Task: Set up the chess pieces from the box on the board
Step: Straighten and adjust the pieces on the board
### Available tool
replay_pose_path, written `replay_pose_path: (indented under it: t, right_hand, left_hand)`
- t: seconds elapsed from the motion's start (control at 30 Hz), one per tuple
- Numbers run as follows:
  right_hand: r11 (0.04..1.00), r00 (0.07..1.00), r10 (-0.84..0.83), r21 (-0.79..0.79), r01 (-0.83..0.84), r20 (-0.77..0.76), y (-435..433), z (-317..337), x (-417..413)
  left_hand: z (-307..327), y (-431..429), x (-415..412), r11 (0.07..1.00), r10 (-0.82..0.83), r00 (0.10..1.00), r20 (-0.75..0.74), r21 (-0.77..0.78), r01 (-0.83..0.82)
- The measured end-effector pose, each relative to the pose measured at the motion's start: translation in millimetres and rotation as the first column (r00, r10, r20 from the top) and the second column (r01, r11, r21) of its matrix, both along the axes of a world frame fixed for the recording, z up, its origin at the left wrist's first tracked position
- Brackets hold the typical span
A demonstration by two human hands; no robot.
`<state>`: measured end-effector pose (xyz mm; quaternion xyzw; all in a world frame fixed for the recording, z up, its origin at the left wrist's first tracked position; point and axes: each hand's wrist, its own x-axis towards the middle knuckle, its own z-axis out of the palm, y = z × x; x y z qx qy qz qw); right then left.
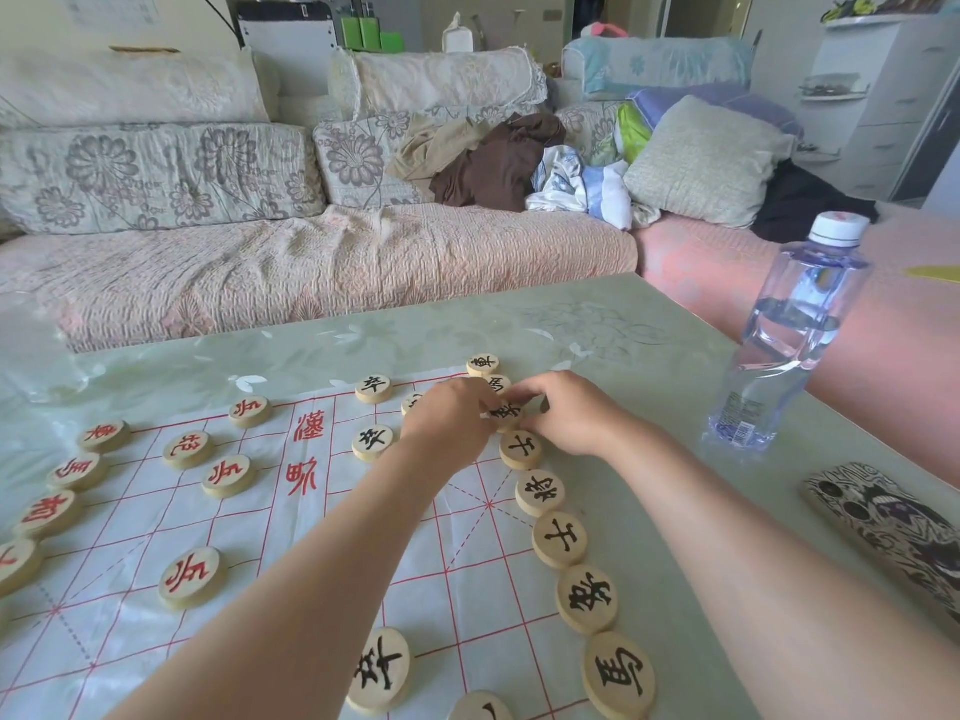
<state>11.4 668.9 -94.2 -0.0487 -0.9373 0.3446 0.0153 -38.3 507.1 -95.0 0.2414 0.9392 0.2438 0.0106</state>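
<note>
Eight red-lettered discs (228, 476) and thirteen black-lettered ones (560, 539) are showing on the board (156, 641); both hands, left (451, 418) and right (574, 412), are pinching one black disc (506, 414) near its far right corner.

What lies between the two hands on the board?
In the head view, one black-marked piece lies between the left hand and the right hand; fingers of both touch it.
</note>
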Motion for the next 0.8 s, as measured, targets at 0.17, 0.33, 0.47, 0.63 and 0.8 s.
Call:
replay_pose_path:
  t: [0.17, 0.33, 0.47, 0.63, 0.8]
  right_hand:
    - [1.0, 1.0, -0.008, 0.018, 0.008, -0.026, 0.7, -0.3, -1.0]
    - [0.997, 0.997, -0.064, 0.032, 0.065, -0.052, 7.5, 5.8, -9.9]
    - [0.982, 0.984, -0.165, 0.078, 0.171, -0.07, 6.5, 11.5, -28.8]
    - [0.977, 0.98, -0.198, 0.082, 0.198, 0.001, -6.2, 12.9, -42.8]
    - [0.939, 0.954, -0.295, 0.199, 0.281, 0.045, -23.0, 16.5, -59.5]
  left_hand:
    - [0.2, 2.3, -0.9, 1.0, -0.013, 1.0, -0.008, 0.008, 0.013]
    - [2.9, -6.4, -10.1, 1.0, 0.005, 0.999, -0.033, 0.011, -0.005]
    - [9.0, -5.6, -22.9, 1.0, 0.018, 1.0, -0.026, 0.001, -0.018]
    - [8.7, 5.4, -30.6, 0.998, -0.005, 1.0, 0.005, -0.059, 0.006]
    - [9.3, 7.7, -35.3, 0.999, 0.013, 0.999, -0.039, -0.043, -0.015]
